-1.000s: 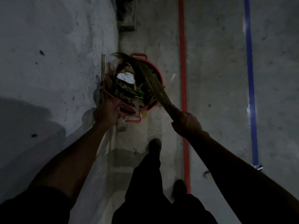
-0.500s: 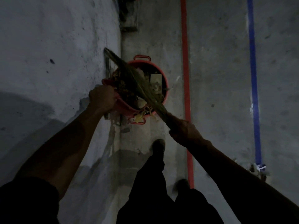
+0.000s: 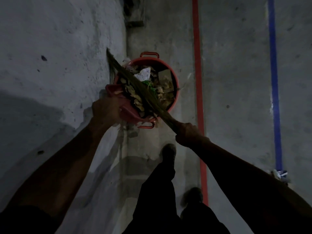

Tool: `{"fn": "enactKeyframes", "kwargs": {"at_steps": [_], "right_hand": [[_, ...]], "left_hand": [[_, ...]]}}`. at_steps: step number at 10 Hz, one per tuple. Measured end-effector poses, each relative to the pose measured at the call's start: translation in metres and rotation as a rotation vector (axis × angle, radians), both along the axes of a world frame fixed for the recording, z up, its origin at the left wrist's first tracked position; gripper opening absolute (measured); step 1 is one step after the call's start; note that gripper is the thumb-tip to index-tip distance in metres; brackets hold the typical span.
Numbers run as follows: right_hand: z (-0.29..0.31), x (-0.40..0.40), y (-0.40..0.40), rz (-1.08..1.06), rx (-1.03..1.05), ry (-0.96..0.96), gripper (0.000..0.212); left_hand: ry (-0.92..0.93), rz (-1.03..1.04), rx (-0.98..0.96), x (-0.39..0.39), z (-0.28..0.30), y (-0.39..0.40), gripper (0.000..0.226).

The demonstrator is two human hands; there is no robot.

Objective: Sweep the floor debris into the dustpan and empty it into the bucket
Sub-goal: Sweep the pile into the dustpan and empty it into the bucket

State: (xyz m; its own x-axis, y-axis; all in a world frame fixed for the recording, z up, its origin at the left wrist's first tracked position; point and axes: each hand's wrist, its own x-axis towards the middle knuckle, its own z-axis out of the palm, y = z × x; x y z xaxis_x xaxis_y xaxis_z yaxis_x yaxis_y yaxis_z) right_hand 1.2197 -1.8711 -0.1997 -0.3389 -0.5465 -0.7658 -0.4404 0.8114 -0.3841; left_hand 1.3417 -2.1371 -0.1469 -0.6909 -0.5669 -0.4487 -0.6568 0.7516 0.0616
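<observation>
A red bucket (image 3: 175, 85) with two handles stands on the concrete floor against the wall, filled with dry leaves, paper and scraps (image 3: 145, 74). My left hand (image 3: 105, 109) grips a red dustpan (image 3: 130, 112) tilted over the bucket's near left rim, with leaves still lying in it. My right hand (image 3: 187, 133) grips the handle of a grass broom (image 3: 135, 85), whose bristles lie diagonally across the dustpan and bucket, the tip reaching the wall.
A rough grey wall (image 3: 59, 65) rises on the left. A red floor line (image 3: 198, 81) and a blue floor line (image 3: 274, 81) run along the floor at right. My feet (image 3: 168, 152) stand just behind the bucket. Small litter (image 3: 280, 173) lies at the blue line's end.
The dustpan has tipped further over the bucket's rim, and the broom's bristles have swung left across the bucket toward the wall. More debris now lies in the bucket.
</observation>
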Motion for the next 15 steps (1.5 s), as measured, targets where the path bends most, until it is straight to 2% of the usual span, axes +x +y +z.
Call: {"fn": "enactKeyframes", "kwargs": {"at_steps": [1,2,3,4,5,6,7,8,9,10,11,12,14,15], "right_hand": [[0.010,0.004,0.010,-0.077,-0.078,0.004,0.083],[0.019,0.004,0.020,-0.159,-0.149,-0.003,0.080],[0.028,0.006,0.030,-0.239,-0.206,-0.046,0.079],[0.035,0.008,0.036,-0.245,-0.200,-0.055,0.077],[0.036,0.006,0.037,-0.320,-0.142,-0.089,0.075],[0.020,0.004,0.035,-0.376,-0.088,-0.124,0.076],[0.011,0.003,0.028,-0.377,-0.075,-0.141,0.077],[0.004,-0.001,0.021,-0.395,-0.050,-0.133,0.075],[-0.004,-0.003,0.019,-0.365,-0.041,-0.117,0.075],[-0.011,0.000,0.020,-0.353,-0.050,-0.125,0.075],[-0.013,0.004,0.019,-0.354,-0.077,-0.116,0.073],[-0.006,0.010,0.022,-0.389,-0.118,-0.156,0.070],[0.032,0.039,0.052,-0.488,-0.165,-0.164,0.075],[0.057,0.055,0.076,-0.561,-0.221,-0.171,0.077]], "left_hand": [[0.005,-0.064,-0.105,0.003,0.014,-0.007,0.029],[0.004,-0.061,-0.113,0.000,0.028,-0.011,0.021],[0.040,0.176,-0.100,-0.010,0.041,-0.012,0.024],[0.046,0.067,-0.230,-0.017,0.058,-0.012,0.015],[0.176,-0.286,-0.361,-0.014,0.065,-0.009,0.022],[0.057,-0.070,-0.171,-0.026,0.047,-0.006,0.013],[-0.047,-0.009,-0.111,-0.037,0.023,0.002,0.021],[-0.075,-0.079,-0.115,-0.048,0.006,0.011,0.022],[-0.040,-0.067,-0.077,-0.060,-0.013,0.020,0.021],[-0.052,-0.025,-0.039,-0.065,-0.037,0.021,0.030],[0.046,-0.023,0.029,-0.070,-0.046,0.029,0.022],[0.047,-0.049,0.003,-0.070,-0.039,0.031,0.019],[-0.092,-0.015,-0.091,-0.035,0.003,0.042,0.020],[-0.056,0.004,-0.074,-0.001,0.017,0.050,0.032]]}}
